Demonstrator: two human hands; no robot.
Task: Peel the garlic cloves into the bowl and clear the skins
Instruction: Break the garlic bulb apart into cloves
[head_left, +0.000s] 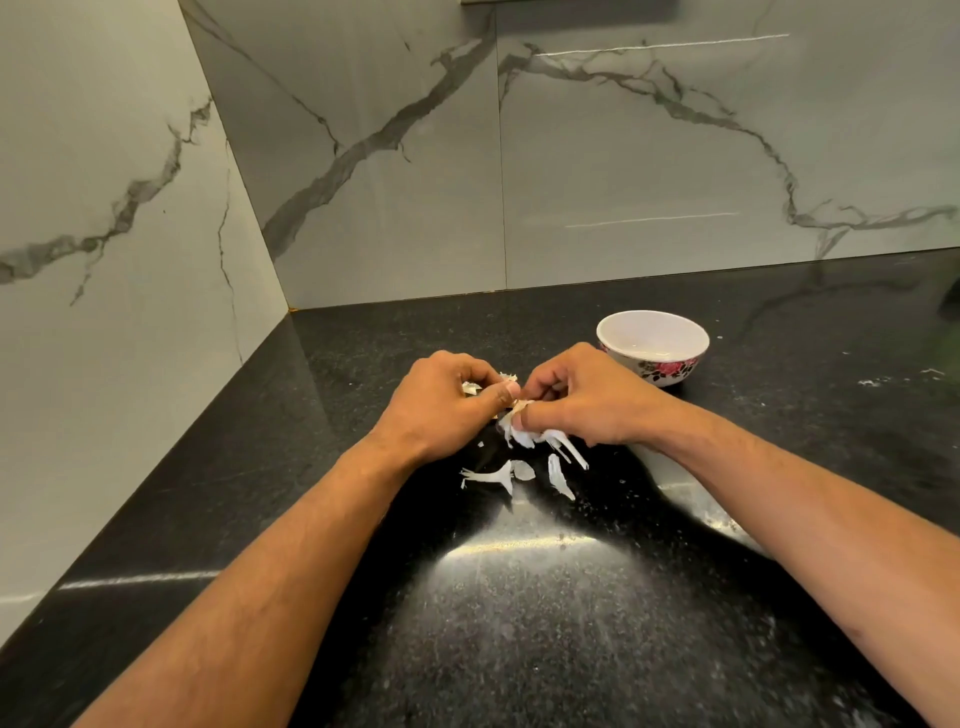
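Note:
Both my hands meet over the middle of the black counter (519, 623). My left hand (441, 402) curls round a garlic piece (511, 410) that is mostly hidden between the fingers. My right hand (582, 397) pinches the same garlic, with white skin hanging below its fingers. Several loose white skins (493, 475) lie on the counter just under and in front of the hands. A white bowl (653, 345) with a pink flower pattern stands behind my right hand; its visible inside looks bare.
Marble-patterned walls close the counter at the left and the back, meeting in a corner behind the hands. Small white specks (878, 382) lie on the counter to the right of the bowl. A bright light glare sits on the counter near me.

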